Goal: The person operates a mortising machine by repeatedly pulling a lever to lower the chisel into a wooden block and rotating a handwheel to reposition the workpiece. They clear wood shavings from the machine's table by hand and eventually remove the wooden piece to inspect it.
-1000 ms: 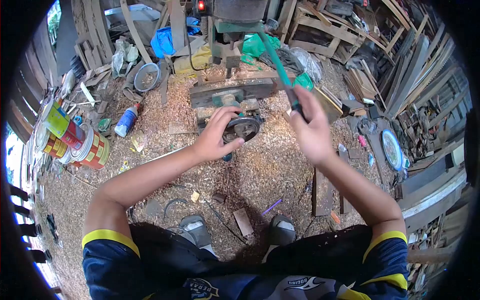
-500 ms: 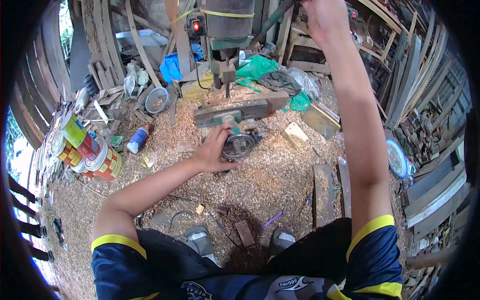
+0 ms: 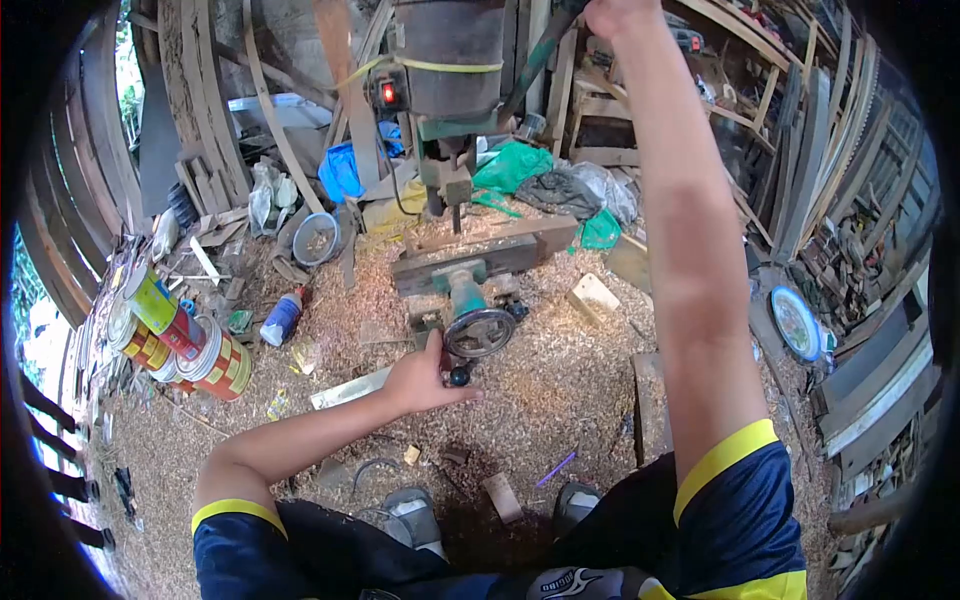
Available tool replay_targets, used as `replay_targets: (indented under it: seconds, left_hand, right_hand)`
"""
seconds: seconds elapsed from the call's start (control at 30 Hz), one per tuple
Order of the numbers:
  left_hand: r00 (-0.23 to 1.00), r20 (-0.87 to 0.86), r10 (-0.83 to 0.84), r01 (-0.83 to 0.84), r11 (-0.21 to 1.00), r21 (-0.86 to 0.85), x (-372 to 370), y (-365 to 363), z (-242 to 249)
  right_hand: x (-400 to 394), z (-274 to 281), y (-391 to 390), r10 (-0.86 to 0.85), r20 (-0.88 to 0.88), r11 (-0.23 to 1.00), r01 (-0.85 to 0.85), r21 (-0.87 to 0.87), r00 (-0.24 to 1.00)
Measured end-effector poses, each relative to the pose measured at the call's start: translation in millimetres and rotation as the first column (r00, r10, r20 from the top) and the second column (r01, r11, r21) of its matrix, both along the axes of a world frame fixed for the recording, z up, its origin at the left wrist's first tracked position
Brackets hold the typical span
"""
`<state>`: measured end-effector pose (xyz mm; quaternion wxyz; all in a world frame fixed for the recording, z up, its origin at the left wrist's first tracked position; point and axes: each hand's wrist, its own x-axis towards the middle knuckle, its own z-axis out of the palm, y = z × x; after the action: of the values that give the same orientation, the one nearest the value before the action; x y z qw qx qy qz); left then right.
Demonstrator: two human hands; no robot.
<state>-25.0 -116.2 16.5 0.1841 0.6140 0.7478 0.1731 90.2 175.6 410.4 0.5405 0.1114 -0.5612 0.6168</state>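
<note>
Leverage presumably explained the right hand (image 3: pixel 618 16) clenching the dark-green metal lever (image 3: pixel 543 57) — left hand (image 3: pixel 415 383) beside the round black knob (image 3: pixel 459 376), its grip impossible to tell.

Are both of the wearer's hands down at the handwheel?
No: the right hand is up at the green lever, well above the handwheel in the picture.

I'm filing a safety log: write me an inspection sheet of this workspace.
Surface: ground strewn with wood shavings.
Job's things: machine, red light lit; boards near its bit; handwheel in front of boards.
Clutter: stacked buckets, bottle, purple stick, green plastic.
Hands: left hand spread at black knob below handwheel, contact unclear; right hand on lever, partly out of frame.
Cables: dark cord hanging beside machine; far end unclear.
Surroundings: timber leaning at right.
</note>
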Motion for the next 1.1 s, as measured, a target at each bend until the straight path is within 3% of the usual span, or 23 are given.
replay_targets:
  seconds: [0.07, 0.23, 0.3, 0.43, 0.5, 0.53, 0.6, 0.7, 0.8, 0.93, 1.1]
  left_hand:
    - [0.998, 0.068, 0.018, -0.02, 0.999, 0.033, 1, 5, -2]
    - [0.994, 0.103, 0.033, -0.036, 0.999, 0.021, -2, 10, -11]
    - [0.933, 0.333, -0.134, 0.074, 0.98, 0.186, -13, 15, -34]
    - [0.943, 0.296, -0.153, 0.101, 0.978, 0.184, -31, 19, -75]
    - [0.914, 0.236, -0.33, 0.249, 0.916, 0.315, -43, 21, -86]
    - [0.914, 0.237, -0.33, 0.249, 0.916, 0.313, -48, 22, -93]
    - [0.889, 0.232, -0.396, 0.332, 0.904, 0.269, -47, 22, -72]
    - [0.923, 0.143, -0.357, 0.32, 0.92, 0.225, -36, 13, -48]
    - [0.915, 0.239, -0.325, 0.289, 0.941, 0.175, -40, 15, -56]
    - [0.919, 0.196, -0.342, 0.298, 0.929, 0.22, -50, 18, -94]
    - [0.865, 0.213, -0.455, 0.387, 0.873, 0.297, -52, 20, -89]
  right_hand:
    - [7, -1, 6, 0.059, 0.093, 0.989, -0.071, 0.133, 0.994]
    - [0, -5, 6, -0.04, 0.067, 0.99, 0.031, 0.134, 0.997]
    - [-4, -5, 5, -0.05, -0.038, 0.99, 0.055, 0.132, 0.998]
    - [2, -7, -1, -0.045, 0.025, 0.989, 0.041, 0.14, 0.999]
    - [2, -7, -2, -0.057, 0.022, 0.989, 0.053, 0.137, 0.998]
    - [2, -7, -3, -0.073, 0.016, 0.988, 0.07, 0.135, 0.997]
    - [2, -8, -4, -0.077, 0.017, 0.988, 0.074, 0.133, 0.997]
    - [1, -7, -2, -0.074, 0.006, 0.987, 0.072, 0.14, 0.997]
    - [1, -7, -2, -0.059, 0.002, 0.986, 0.057, 0.153, 0.998]
    - [2, -8, -5, -0.067, 0.003, 0.985, 0.066, 0.157, 0.998]
    - [2, -8, -4, -0.057, 0.002, 0.988, 0.056, 0.144, 0.998]
